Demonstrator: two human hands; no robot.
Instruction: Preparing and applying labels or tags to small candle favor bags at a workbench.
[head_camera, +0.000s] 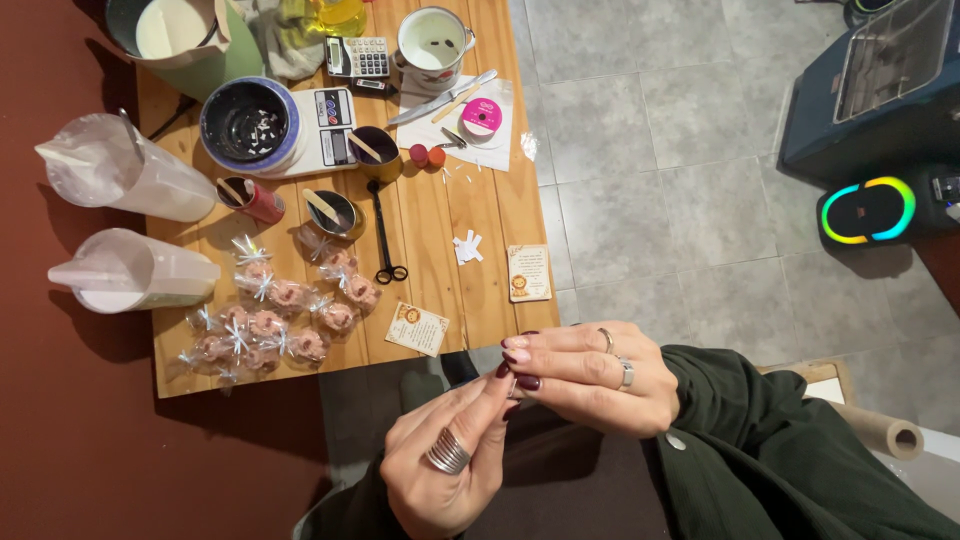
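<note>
My left hand (445, 455) and my right hand (585, 375) meet fingertip to fingertip just off the near edge of the wooden table (430, 210). Both pinch something small between them; it is hidden by the fingers, so I cannot tell what it is. Several pink items wrapped in clear film with ribbon bows (275, 310) lie on the table's near left. A small printed card (417, 328) rests closest to my hands, and a second card (529, 272) lies to its right.
Two clear plastic bags of white material (120, 175) lie at the left. A scale (325, 125) carries a dark bowl (247, 122). Black scissors (385, 230), small cups with sticks, a calculator (358, 57), a mug (430, 45), a knife and a pink ribbon spool (481, 117) sit farther back. Tiled floor and a lit speaker (868, 212) lie right.
</note>
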